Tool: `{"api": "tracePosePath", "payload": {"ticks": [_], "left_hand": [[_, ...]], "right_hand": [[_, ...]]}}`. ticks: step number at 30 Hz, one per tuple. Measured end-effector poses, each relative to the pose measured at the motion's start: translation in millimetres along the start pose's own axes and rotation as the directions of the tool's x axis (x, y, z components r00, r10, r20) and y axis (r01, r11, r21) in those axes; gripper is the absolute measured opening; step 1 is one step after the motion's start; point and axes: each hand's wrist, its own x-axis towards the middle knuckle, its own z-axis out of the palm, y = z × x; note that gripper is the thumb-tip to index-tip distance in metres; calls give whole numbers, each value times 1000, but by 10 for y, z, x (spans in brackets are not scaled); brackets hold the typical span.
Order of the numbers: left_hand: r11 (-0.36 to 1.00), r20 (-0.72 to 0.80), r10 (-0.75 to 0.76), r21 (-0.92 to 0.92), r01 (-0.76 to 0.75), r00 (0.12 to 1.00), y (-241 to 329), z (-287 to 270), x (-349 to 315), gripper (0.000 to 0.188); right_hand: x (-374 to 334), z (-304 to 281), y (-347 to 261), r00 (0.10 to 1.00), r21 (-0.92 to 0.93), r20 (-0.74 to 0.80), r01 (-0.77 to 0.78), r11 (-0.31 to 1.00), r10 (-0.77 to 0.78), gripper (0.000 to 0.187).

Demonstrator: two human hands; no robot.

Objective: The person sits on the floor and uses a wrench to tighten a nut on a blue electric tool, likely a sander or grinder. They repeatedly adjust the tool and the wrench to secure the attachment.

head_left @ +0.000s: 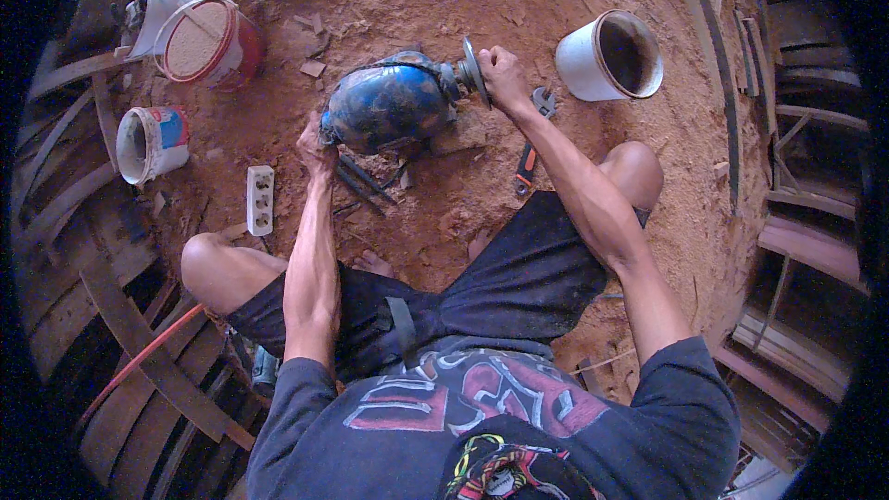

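A dirt-stained blue electric motor (pixel 387 106), rounded like a drum, lies on its side on the ground in front of me. On its right end is a shaft fitting with a thin grey disc (pixel 475 72). My left hand (pixel 318 148) is closed round the motor's left end. At the outer face of the disc, my right hand (pixel 504 81) is closed in a fist; what its fingers grip is hidden. Close to my right forearm lies an adjustable wrench (pixel 527 167) with an orange and black handle.
A red bucket of sawdust (pixel 243 60) and a small white tub (pixel 167 159) stand at the left, near a white power strip (pixel 260 187). At the right stands a white bucket (pixel 585 67) with a dark inside. Curved timbers (pixel 810 264) line both sides. Sawdust covers the ground.
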Motion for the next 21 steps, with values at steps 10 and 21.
{"api": "tracePosePath", "payload": {"ticks": [10,21], "left_hand": [[869,15,450,224,-441,893,-157,-28,26,34],[949,47,18,-314,-2,999,38,-187,-221,24]], "right_hand": [[73,53,69,999,7,22,-41,999,41,41],[223,-251,243,921,9,193,-347,938,339,60]]}}
